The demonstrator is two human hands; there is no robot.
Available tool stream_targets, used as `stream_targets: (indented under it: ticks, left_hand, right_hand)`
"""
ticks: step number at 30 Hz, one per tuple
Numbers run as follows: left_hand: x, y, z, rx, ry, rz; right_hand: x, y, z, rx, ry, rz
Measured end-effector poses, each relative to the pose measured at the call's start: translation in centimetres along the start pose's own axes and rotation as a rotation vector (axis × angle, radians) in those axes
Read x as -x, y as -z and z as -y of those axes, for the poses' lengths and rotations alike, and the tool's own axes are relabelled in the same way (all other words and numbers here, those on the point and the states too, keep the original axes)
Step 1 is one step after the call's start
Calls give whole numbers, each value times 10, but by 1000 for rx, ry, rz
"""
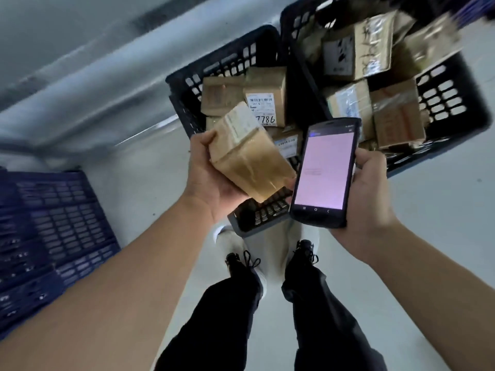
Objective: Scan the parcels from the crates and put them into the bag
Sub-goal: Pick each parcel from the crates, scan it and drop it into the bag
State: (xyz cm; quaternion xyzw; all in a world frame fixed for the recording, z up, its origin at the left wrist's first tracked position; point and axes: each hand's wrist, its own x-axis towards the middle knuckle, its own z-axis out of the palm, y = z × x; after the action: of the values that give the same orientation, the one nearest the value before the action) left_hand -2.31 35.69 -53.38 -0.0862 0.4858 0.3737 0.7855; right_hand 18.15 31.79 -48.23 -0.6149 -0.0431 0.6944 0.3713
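My left hand (211, 178) grips a small brown cardboard parcel (251, 153) with a white label on its upper end, tilted in the air above the near crate. My right hand (372, 191) holds a black handheld scanner (325, 171) with a lit pale pink screen, just right of the parcel. Below and behind them stand two dark blue plastic crates: the nearer crate (187, 84) holds several brown parcels, one marked 7786 (263, 105); the right crate (455, 103) holds several more boxes. No bag is in view.
A stack of blue crates (53, 231) lies on the floor at the left. My legs in black trousers and shoes (246, 269) stand on the pale floor just before the near crate. A grey wall runs along the top left.
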Motion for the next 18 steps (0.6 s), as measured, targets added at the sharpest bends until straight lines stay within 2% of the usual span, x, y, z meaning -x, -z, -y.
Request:
stream_targets:
  ticks: [3,7,14,18]
  left_hand:
    - [52,-22,-26,0,-70,152]
    - [119,-52,-55,17,-150,227]
    - [235,-98,-83,2,-301,192]
    - [304,-125,-86,-98,-395,96]
  right_hand:
    - [46,-24,26,-51,30,41]
    - [104,-53,58,-105,91,118]
    - [199,-80,120,-106,200,162]
    - [260,-86,161,-113,259,236]
